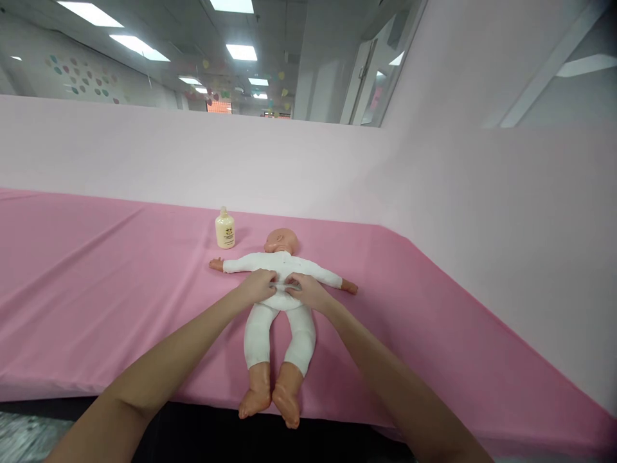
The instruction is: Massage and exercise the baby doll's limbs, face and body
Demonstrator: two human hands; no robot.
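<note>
A baby doll [279, 302] in a white bodysuit and white leggings lies on its back on the pink table cover [96, 289], arms spread wide, head away from me, bare feet at the near edge. My left hand [258, 286] and my right hand [308, 290] rest side by side on the doll's belly. The fingers of both pinch the white fabric [281, 283] at the waist. A small cream bottle [225, 229] with a label stands upright just beyond the doll's outstretched arm on the left.
A pale pink partition [482, 193] runs along the back and the right side of the table. The table's front edge [72, 392] lies close to me, with dark floor below it.
</note>
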